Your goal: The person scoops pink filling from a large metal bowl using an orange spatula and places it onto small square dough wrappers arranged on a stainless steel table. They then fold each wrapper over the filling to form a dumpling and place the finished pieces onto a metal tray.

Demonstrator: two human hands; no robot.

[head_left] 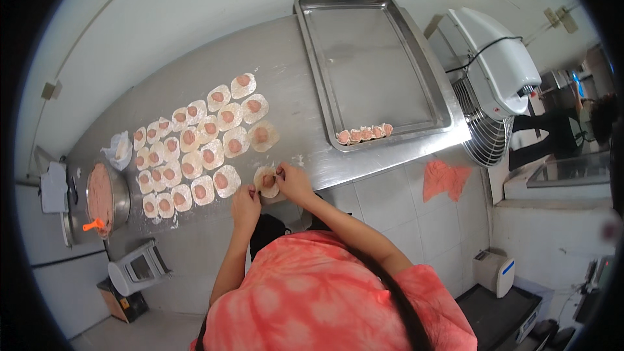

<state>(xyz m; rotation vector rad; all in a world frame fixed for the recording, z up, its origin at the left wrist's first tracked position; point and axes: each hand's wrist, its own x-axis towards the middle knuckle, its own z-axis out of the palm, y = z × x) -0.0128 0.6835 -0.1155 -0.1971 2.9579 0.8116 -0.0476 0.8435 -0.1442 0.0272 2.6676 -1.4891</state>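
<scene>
From my end I have both hands at the near edge of the desk [279, 52], with one round wrapper [260, 175] between them. My left hand [247, 205] pinches its left edge; my right hand [294, 182] pinches the opposite edge, thumb and fingers drawn together. The wrapper is open, a lump of pinkish filling [269, 181] at its middle; I cannot tell whether its underside touches the desk.

To the left I see rows of laid-out wrappers [190, 136], each topped with filling, with flour scattered around. Beyond them, at the desk's left end, stands a metal bowl [121, 198] of filling, an orange handle [93, 225] sticking out at its near side. To the right lies a large metal tray [370, 52], with a short row of dumplings [365, 133] along its near side. Past the tray stands a white mixer [491, 65] with a wire guard [484, 140].
</scene>
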